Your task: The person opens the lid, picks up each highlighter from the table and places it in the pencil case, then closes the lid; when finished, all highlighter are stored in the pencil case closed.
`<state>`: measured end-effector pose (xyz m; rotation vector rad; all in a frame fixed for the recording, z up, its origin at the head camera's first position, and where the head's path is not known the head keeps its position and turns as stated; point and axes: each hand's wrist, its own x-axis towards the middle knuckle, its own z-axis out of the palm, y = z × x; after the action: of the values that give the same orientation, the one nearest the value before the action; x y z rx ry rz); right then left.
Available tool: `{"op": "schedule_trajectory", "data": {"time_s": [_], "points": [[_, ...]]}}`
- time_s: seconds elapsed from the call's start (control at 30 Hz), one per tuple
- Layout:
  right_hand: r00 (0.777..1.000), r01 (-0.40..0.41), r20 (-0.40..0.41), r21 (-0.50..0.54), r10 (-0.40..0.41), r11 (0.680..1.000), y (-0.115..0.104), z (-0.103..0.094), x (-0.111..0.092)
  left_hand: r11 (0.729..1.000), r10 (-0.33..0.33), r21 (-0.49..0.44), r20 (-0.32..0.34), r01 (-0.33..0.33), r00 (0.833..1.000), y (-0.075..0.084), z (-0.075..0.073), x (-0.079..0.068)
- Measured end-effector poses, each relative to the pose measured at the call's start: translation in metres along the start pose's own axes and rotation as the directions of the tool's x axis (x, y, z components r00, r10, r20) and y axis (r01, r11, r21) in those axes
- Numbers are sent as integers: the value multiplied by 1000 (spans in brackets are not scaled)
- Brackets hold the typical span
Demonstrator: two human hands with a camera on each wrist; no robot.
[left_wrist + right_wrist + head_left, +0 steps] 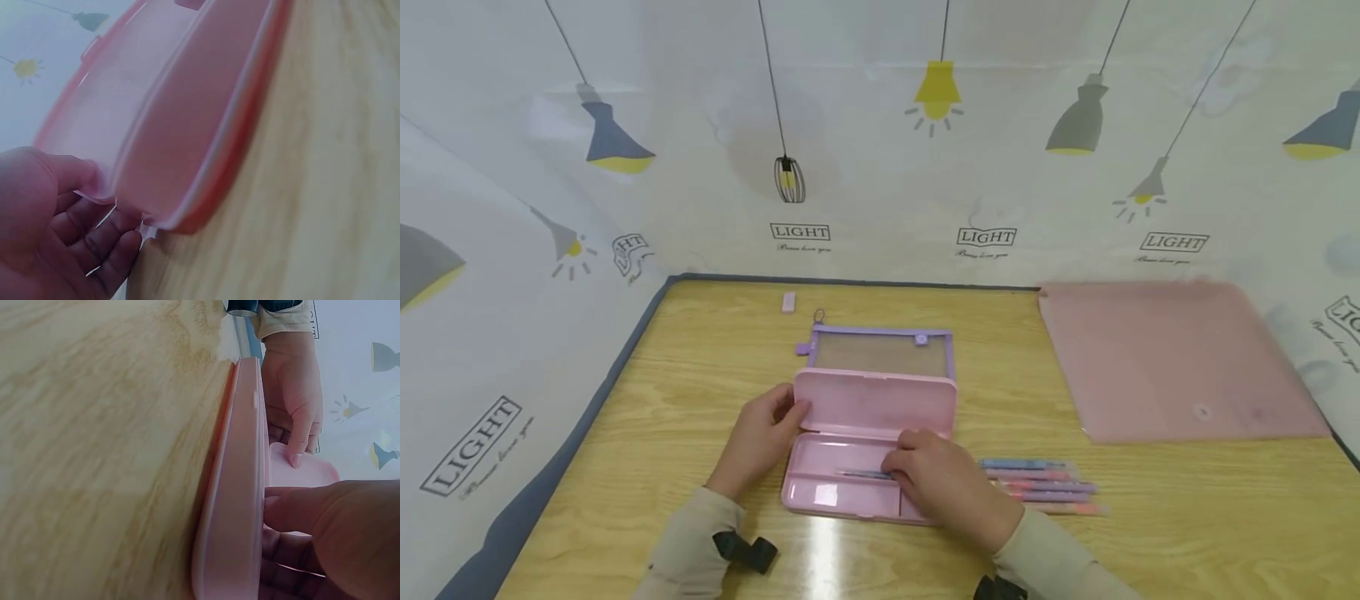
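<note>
A pink pencil case (808, 497) lies open on the table, its lid (874, 402) tilted up at the back. My left hand (758, 435) grips the lid's left end, thumb on the inner face and fingers behind, as the left wrist view also shows. Over the right part of the tray, my right hand (946, 483) pinches a slim pen (863, 474) whose pointed end sticks out to the left inside the case. The right wrist view shows that hand's thumb at the tray's front wall (234, 487); the pen is hidden there.
Several pastel pens (1045, 487) lie to the right of the case. Behind it is a mesh zip pouch with purple edging (882, 353); farther back sits a small eraser (788, 302). A pink translucent folder (1180, 362) lies at the back right. Lamp-printed sheeting (880, 167) surrounds the table.
</note>
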<state>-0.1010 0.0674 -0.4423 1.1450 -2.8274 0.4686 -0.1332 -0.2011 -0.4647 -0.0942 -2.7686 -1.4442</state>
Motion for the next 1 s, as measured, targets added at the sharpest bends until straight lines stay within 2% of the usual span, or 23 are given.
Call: {"op": "schedule_trajectory", "data": {"time_s": [0.2,0.57,0.73,0.9,1.0], "points": [[1000,-2,-7,8,2,1000,0,2,-1,998,-52,-16,31,53,998,-2,2,3],[999,13,-36,54,-11,998,3,0,-5,997,-61,-44,35,62,998,-6,5,3],[999,-2,-38,132,7,991,9,-15,-13,997,-61,-53,35,63,997,-8,6,3],[987,13,-163,113,5,993,29,-34,-25,996,-54,-67,31,56,998,-8,5,3],[984,-47,-164,118,66,992,47,-44,-37,996,-53,-74,36,56,998,-7,4,2]]}}
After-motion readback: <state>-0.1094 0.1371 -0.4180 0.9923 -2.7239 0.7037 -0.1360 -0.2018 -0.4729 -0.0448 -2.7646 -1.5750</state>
